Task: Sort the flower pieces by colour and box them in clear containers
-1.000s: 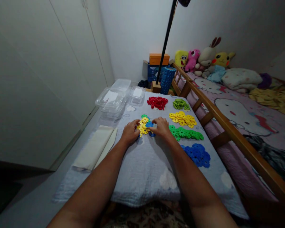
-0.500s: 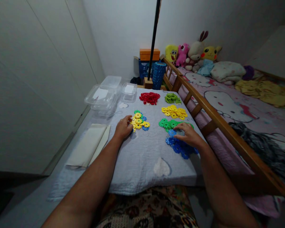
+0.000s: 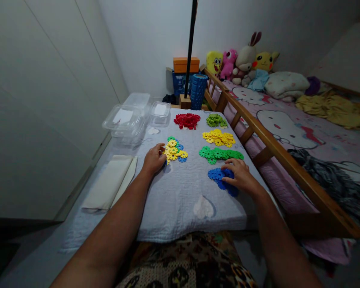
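Note:
Flower-shaped plastic discs lie in piles sorted by colour. Curved and slightly apart, the fingers of my left hand (image 3: 155, 159) rest at the left edge of a small mixed pile of yellow, green and blue discs (image 3: 174, 151). On the right, my right hand (image 3: 239, 174) is over the blue discs (image 3: 218, 175), thumb and fingers apart, covering part of that pile; any contact under the palm is hidden. Just beyond it are the green discs (image 3: 214, 154), then the yellow discs (image 3: 218, 138).
Red pieces (image 3: 186, 121) and light green pieces (image 3: 216, 120) lie at the far end. Clear plastic containers (image 3: 124, 120) and folded cream cloth (image 3: 109, 182) sit left. A wooden bed rail (image 3: 255, 132) borders the table's right side; a black pole (image 3: 189, 52) stands behind.
My right hand has lowered onto the blue pile; the blue disc seen at its fingertips no longer stands out from the pile. My left hand stays by the mixed pile. The view shifts slightly.

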`<state>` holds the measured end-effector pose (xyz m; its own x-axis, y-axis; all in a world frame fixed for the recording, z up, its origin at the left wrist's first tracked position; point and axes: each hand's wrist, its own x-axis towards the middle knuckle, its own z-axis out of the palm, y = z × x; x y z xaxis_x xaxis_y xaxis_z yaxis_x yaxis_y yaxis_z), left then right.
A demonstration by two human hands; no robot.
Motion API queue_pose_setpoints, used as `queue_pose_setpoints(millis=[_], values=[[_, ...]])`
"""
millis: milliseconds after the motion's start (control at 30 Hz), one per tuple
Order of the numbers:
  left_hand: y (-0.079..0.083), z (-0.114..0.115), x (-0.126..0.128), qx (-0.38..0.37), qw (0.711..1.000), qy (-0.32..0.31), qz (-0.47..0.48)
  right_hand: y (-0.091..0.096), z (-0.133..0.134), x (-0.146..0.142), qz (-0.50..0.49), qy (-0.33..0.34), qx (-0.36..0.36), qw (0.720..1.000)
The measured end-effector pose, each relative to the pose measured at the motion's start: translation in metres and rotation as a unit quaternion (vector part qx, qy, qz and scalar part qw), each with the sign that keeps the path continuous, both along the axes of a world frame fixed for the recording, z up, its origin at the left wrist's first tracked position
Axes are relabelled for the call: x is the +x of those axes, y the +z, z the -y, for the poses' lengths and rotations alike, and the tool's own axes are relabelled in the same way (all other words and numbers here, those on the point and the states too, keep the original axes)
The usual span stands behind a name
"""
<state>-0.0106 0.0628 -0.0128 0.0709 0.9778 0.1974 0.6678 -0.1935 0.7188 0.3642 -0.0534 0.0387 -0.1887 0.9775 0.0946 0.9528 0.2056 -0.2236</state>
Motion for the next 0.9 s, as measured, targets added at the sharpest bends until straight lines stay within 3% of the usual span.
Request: queue_pose_setpoints(millis=[200,400,500,633,767,900], values=[[0.003,0.001,0.001,-0.006,1.000,-0.003,0.003,0.016,-0.013,-0.020,-0.031,-0.014,0.002,0.999],[0.002,0.000,0.000,-0.007,1.000,-0.003,-0.001,0.022,-0.051,-0.090,-0.061,0.076,-0.012,0.995],[0.001,-0.001,-0.001,-0.006,1.000,-0.009,0.001,0.015,-0.070,-0.130,-0.048,0.082,-0.042,0.995],[-0.001,-0.001,-0.003,-0.002,1.000,-0.016,0.005,-0.006,-0.084,-0.163,-0.046,0.043,-0.016,0.998],[-0.001,0.000,-0.003,-0.003,1.000,-0.019,0.007,-0.024,-0.088,-0.170,-0.052,0.011,0.001,0.999],[0.001,0.000,-0.003,-0.004,1.000,-0.022,0.004,-0.031,-0.091,-0.168,-0.060,-0.010,0.005,0.998]])
